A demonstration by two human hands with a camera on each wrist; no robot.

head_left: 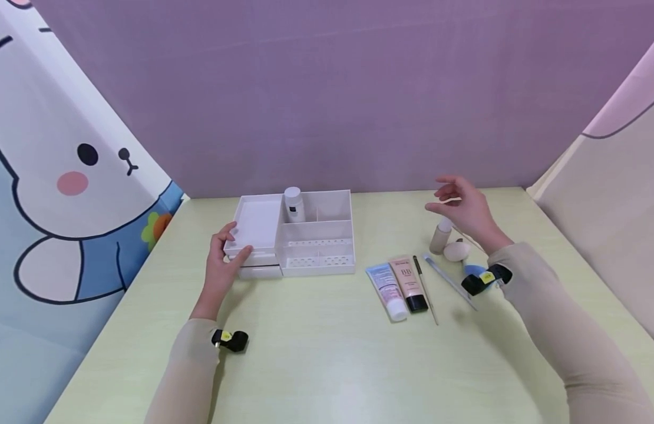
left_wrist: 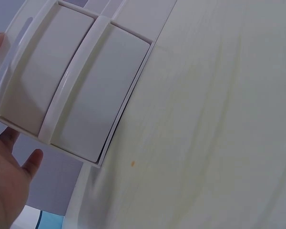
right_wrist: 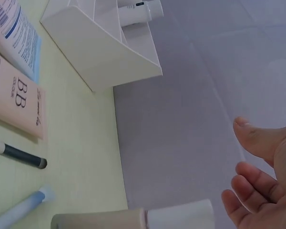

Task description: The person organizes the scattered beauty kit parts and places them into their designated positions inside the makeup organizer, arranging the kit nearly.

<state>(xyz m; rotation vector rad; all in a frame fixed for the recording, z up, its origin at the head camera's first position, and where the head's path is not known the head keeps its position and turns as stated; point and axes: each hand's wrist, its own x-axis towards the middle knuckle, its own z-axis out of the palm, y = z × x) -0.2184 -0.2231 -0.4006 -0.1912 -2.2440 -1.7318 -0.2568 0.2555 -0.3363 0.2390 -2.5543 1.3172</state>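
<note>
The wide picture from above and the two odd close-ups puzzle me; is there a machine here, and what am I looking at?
There is no machine, just a person's two bare hands. The wide picture comes from a camera worn on the head; the close-ups come from the small black cameras on each wrist. On the table stands a white organizer with a white bottle in it. To the organizer's right lie a blue-and-white tube, a BB tube, a dark-tipped brush and a pale bluish stick, near a standing beige bottle with a white cap. The left hand holds the organizer's side. The right hand is by the beige bottle, holding nothing.
</note>
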